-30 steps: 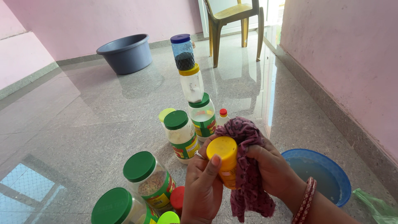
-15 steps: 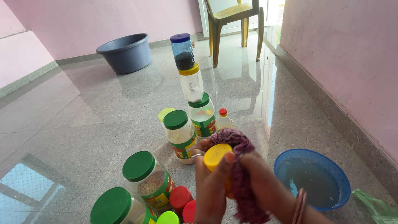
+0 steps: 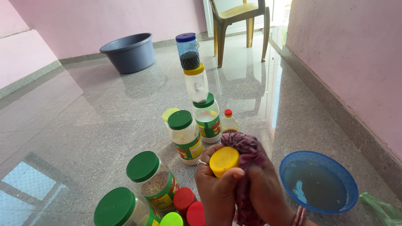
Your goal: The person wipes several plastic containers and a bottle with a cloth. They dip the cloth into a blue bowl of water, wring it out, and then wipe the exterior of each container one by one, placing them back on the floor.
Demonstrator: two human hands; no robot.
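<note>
**Yellow-lidded jar held in both hands with a cloth**

The yellow-lidded jar (image 3: 224, 161) sits low in the middle of the head view, clasped between the two hands. The left hand (image 3: 215, 190) wraps around it from the near left, its thumb pressed against the lower edge of the lid and a ring showing on one finger. The right hand (image 3: 268, 196) closes around the jar's right side through a maroon cloth (image 3: 247, 152), which covers the jar's body and bunches up just behind the lid. Both hands are curled shut, fingers pressed together around jar and cloth. Only the lid shows; its flat face tilts up and toward the camera, so the jar's long axis appears to run from the lid down into the hands, though the body is hidden.

On the floor (image 3: 83, 125), just left of the hands, stand green-lidded jars (image 3: 143, 167) and red lids (image 3: 184, 197). A blue bowl of water (image 3: 318, 182) lies near the right hand. Farther off stand a stack of three jars (image 3: 197, 83), a grey tub (image 3: 130, 52) and a chair (image 3: 240, 21).
</note>
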